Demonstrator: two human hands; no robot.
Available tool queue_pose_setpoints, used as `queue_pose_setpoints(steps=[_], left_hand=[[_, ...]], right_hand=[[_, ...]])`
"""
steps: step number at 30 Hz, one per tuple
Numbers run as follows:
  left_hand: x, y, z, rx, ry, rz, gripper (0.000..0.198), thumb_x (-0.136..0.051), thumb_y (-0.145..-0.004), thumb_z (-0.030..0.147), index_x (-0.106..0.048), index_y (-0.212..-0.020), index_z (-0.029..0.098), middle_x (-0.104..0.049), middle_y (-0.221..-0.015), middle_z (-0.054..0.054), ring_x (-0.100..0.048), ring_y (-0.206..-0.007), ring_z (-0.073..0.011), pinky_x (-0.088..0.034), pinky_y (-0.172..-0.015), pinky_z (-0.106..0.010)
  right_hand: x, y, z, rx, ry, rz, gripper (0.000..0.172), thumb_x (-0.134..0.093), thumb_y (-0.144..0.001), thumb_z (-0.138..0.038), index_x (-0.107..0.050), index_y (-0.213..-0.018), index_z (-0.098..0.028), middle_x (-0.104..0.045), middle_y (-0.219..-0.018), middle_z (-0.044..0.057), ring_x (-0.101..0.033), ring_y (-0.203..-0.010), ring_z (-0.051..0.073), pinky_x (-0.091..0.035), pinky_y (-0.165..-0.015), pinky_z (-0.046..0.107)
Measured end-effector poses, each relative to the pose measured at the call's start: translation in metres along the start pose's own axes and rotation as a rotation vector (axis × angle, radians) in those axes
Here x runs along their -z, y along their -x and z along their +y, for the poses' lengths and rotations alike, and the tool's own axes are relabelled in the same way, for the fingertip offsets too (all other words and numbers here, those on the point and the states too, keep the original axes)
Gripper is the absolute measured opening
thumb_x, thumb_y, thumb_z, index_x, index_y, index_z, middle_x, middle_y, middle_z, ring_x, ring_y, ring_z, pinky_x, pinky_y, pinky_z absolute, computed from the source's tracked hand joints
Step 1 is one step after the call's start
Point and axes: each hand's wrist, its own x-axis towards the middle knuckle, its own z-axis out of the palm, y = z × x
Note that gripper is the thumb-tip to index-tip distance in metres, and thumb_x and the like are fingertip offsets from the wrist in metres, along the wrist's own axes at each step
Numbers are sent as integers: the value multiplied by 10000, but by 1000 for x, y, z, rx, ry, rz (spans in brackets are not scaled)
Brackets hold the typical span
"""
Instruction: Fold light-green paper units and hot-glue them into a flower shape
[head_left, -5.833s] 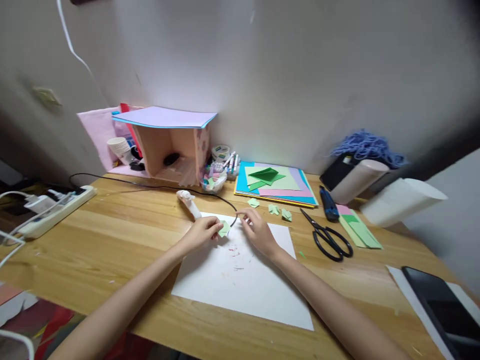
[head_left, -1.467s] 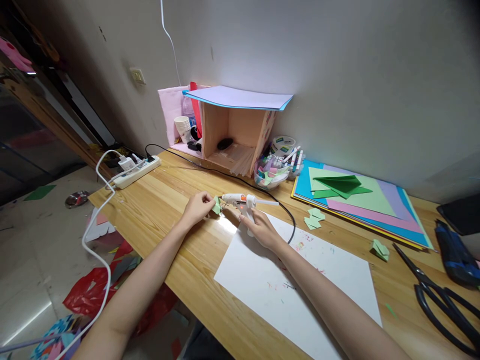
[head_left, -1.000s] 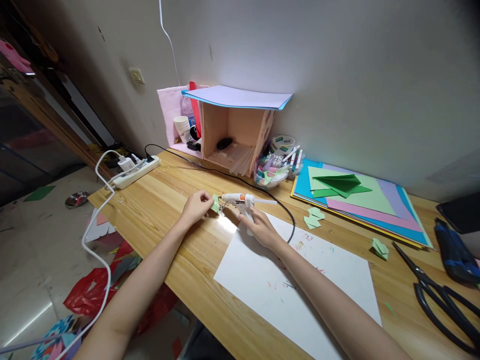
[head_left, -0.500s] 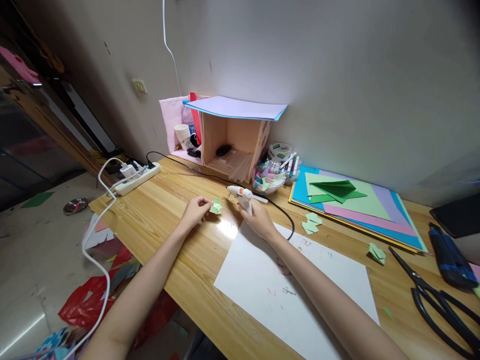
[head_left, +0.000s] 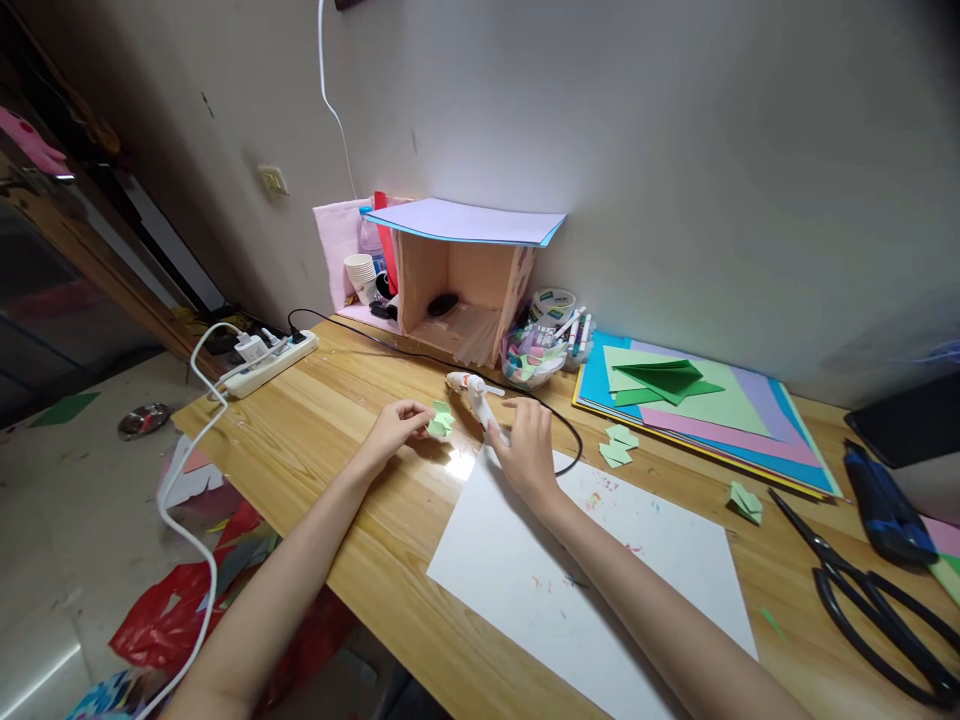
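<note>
My left hand (head_left: 396, 428) is closed, pinching a small folded light green paper piece (head_left: 441, 420) by its left edge, just above the wood. To its right a white hot glue gun (head_left: 474, 396) stands on the table, nozzle to the left. My right hand (head_left: 529, 450) is at the gun's handle; its fingers have come off the grip and spread, while the thumb still seems to touch the handle. More folded light green paper pieces (head_left: 617, 448) lie right of this hand, with another paper piece (head_left: 745, 502) farther right.
A marked white sheet (head_left: 600, 600) lies under my right forearm. Black scissors (head_left: 847, 570) and stacked coloured paper (head_left: 780, 450) are at the right. Behind stand an open box (head_left: 465, 320) and a bowl of scraps (head_left: 534, 362). A black cord (head_left: 390, 345) runs from the power strip (head_left: 270, 365).
My right hand has loosened from the glue gun's handle, its fingers opening and shifting right. The gun now rests lower on the table. My left hand still pinches the green paper.
</note>
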Motion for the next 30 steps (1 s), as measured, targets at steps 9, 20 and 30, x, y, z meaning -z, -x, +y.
queue_pose_setpoints(steps=[9,20,30], left_hand=[[-10,7,-4,52,93,-145,313,-709,-601,378,-630,-728,104,-602,-646,-12,-524,-543,-79,-413,-549,-198],[-15,10,-1,62,60,-206,308,-724,-598,362,-615,-732,107,-606,-658,-3,-525,-552,-75,-428,-559,-199],[-17,8,-4,97,91,-255,343,-669,-662,433,-614,-745,104,-608,-647,-16,-533,-543,-79,-426,-546,-190]], right_hand=[[2,24,-28,-212,-697,-232,219,-461,-840,-390,-496,-907,-184,-588,-836,44,-566,-682,158,-456,-613,287],[-8,18,-18,-479,-1114,-274,276,-617,-728,-400,-623,-845,-150,-623,-716,19,-588,-575,128,-513,-580,279],[-12,20,-13,-451,-1050,-208,228,-668,-686,-345,-647,-780,-138,-654,-676,33,-597,-572,131,-507,-578,266]])
